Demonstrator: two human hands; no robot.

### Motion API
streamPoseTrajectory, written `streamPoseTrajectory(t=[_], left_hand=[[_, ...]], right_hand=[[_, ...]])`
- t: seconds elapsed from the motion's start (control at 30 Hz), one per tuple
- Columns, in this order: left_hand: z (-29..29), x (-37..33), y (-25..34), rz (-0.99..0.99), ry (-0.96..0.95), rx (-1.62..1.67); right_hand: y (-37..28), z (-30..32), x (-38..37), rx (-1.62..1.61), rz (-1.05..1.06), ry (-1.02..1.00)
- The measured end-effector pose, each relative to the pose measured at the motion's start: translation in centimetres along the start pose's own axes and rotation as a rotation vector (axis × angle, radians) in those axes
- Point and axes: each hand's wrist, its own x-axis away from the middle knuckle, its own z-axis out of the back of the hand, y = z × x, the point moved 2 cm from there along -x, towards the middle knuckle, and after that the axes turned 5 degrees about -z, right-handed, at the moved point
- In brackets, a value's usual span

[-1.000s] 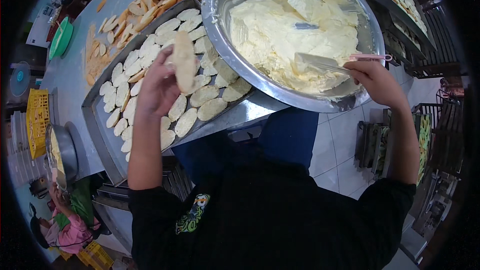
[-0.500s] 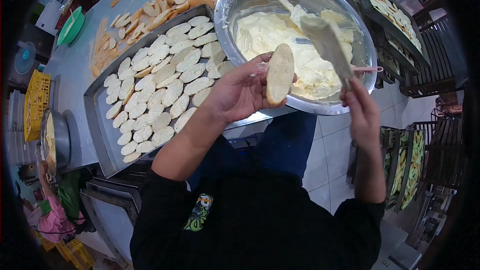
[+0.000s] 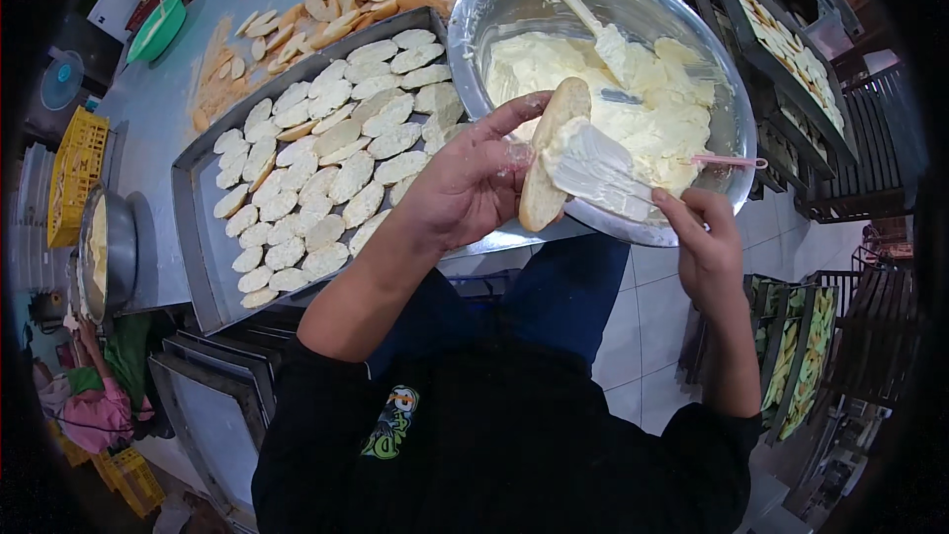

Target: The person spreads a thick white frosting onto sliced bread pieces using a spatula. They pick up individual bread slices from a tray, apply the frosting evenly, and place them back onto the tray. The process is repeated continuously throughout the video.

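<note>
Left hand (image 3: 465, 188) clamped on bread slice (image 3: 550, 153), frame middle, tilted for spreading. Right hand (image 3: 704, 242) gripping spatula (image 3: 603, 170), pressing cream on.

Single head view, steep downward look, close over tray (image 3: 188, 237) and bowl (image 3: 474, 10) (fisheye bends edges).

Grey steel worktable (image 3: 148, 129) ahead of me, pale tiled floor (image 3: 643, 336) below, dark tray racks (image 3: 850, 168) on my right.

The large steel mixing bowl of pale cream (image 3: 736, 129) and the slice-filled grey metal baking tray (image 3: 193, 237) crowd the counter; open air remains over the tiled floor (image 3: 647, 326) below.
</note>
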Motion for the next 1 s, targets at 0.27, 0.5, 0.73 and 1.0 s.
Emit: streamPoseTrajectory(t=[0.27,0.5,0.73,1.0], left_hand=[[0.7,-0.2,-0.9,-0.012,0.093,-0.125],[1.0,-0.1,-1.1,0.104,-0.008,-0.098],[2.1,0.8,-1.1,0.108,-0.001,-0.071],[0.8,0.7,0.5,-0.047,0.080,-0.045]], right_hand=[[-0.3,-0.4,1.2,0.051,-0.164,0.189],[-0.1,-2.0,0.7,0.097,-0.171,0.221],[-2.2,-2.8,-0.4,-0.247,-0.276,0.291],[-2.7,-5.3,-0.1,-0.169,-0.235,0.169]])
